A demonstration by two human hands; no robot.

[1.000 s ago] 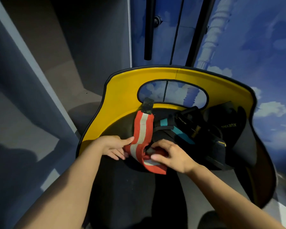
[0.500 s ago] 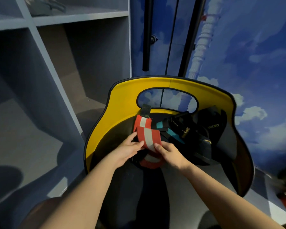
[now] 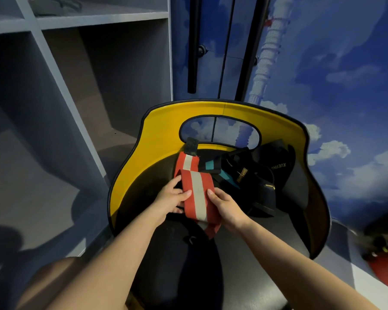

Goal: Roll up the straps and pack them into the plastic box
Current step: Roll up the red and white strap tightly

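L hand fingers curl round the left edge of the red-white strap; R hand fingers pinch its right edge. Vs 1 s ago: strap now folded over into a flatter, wider loop, tail hanging below, so rolling is underway, not finished. Strap sits low over the seat of a yellow-backed chair, beside a pile of black straps. No plastic box in view. Grey shelves left, blue cloud-print wall right.

At frame centre a strap lay on the chair seat, between the left hand and right hand; other straps were piled to its right, shelves upper left.
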